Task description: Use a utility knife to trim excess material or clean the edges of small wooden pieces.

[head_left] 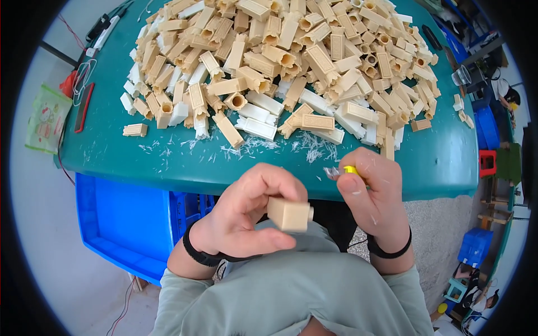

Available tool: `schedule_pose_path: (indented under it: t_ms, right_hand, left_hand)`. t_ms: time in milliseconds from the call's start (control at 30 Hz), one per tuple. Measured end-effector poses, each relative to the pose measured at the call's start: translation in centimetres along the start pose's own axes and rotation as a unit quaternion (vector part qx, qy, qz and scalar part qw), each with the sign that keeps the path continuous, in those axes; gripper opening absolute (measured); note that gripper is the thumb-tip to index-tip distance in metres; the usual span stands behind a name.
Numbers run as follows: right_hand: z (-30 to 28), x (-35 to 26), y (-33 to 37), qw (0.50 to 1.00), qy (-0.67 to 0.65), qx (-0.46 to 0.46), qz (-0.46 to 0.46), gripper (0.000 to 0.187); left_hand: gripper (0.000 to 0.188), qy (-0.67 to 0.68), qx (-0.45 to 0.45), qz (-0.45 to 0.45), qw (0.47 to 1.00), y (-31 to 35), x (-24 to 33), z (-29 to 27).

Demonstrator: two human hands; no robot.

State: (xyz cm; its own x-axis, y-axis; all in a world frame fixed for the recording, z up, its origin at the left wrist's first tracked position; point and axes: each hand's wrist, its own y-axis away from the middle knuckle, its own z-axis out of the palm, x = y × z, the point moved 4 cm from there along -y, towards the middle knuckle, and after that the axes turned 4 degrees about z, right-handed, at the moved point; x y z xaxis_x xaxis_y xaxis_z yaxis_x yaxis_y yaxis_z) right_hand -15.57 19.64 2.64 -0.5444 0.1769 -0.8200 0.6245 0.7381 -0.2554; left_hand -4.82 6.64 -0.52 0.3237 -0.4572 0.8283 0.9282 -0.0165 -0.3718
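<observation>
A beige rectangular block-shaped plastic part [288, 215] is held between the thumb and fingers of my left hand [249, 204], above my lap at the table's near edge. To its right, my right hand [378, 193] is closed round a small yellow-handled knife [349, 169]. The knife's metallic blade points left, apart from the part; most of the handle is hidden in my fist. Beyond both hands lies a large heap of similar beige and white hollow parts [258, 64], many with jagged open ends. White shavings [316, 147] are strewn before the heap.
The green table [179, 171] spans the space in front of me. Below its left edge sits a blue bin [126, 224]. A red-edged black tool [84, 107] and a power strip [106, 33] are at the left. A clear cup [462, 75] stands at the right edge.
</observation>
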Motion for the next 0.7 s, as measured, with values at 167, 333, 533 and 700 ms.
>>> schedule_pose_path:
  t_ms: [167,333,533,700]
  right_hand:
    - [0.7,-0.3,1.1,0.995,-0.07,-0.038,0.059,0.023]
    - [1.2,-0.9,1.3,0.996,-0.051,-0.041,0.066,0.023]
    - [1.3,-0.5,1.3,0.998,-0.03,-0.012,0.047,0.023]
    - [1.2,-0.4,1.2,0.999,0.005,-0.01,0.04,0.024]
  left_hand:
    - [0.034,-0.223,0.017,0.031,0.974,-0.4,0.9,-0.7]
    - [0.026,-0.199,0.14,0.093,0.966,-0.2,0.6,-0.2]
    - [0.033,-0.452,0.107,0.158,0.871,-0.8,1.3,0.0]
    - [0.033,-0.517,0.087,0.172,0.834,-0.9,1.5,0.4]
